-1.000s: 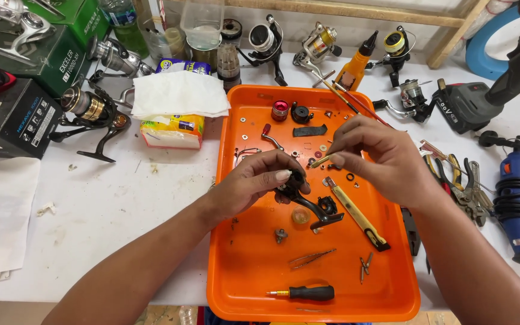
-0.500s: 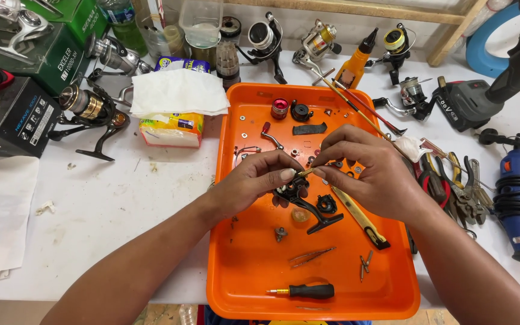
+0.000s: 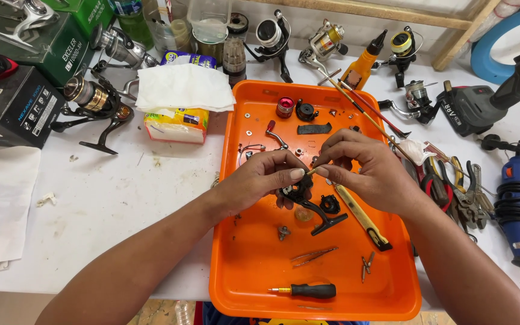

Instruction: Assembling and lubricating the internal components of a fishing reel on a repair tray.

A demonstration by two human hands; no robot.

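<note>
Reel body (image 3: 306, 198), hands now closer, raised

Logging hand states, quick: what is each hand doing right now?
Left hand: closed, holding the black reel body.
Right hand: closed, pinching a thin stick against the reel body.

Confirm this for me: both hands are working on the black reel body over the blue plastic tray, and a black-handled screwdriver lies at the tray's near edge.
One detail is wrong: the plastic tray is orange, not blue, as the head view shows. The rest holds: the left hand and right hand work on the black reel body over it, and the black-handled screwdriver lies at its near edge.
</note>
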